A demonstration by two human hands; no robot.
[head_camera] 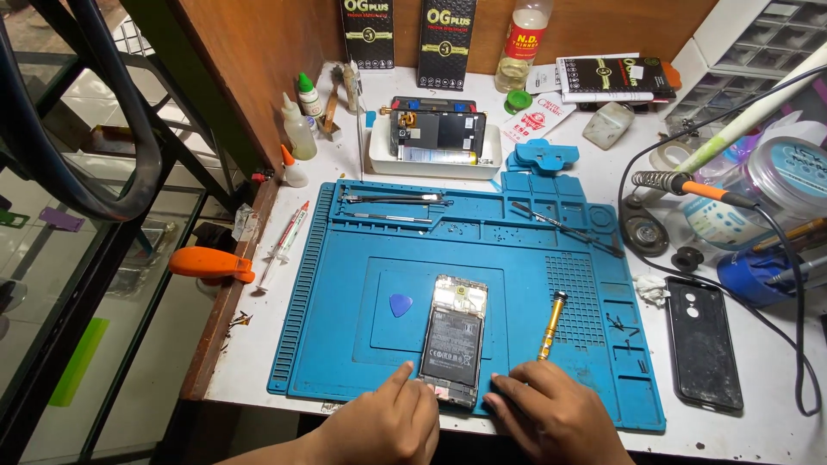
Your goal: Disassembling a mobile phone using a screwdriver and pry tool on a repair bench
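Two bare hands enter at the lower edge of the head view; the left hand point(392, 422) and the right hand point(551, 413) carry no gloves, rings, watch or bracelet; the wrists and the short stretch of forearm that shows are uncovered, with no sleeve or cuff reaching into the picture; fingernails point(492, 399) are short and unpainted where they can be seen; the knuckles and finger joints show as plain creases; no bandage, mark or tattoo shows on either hand.
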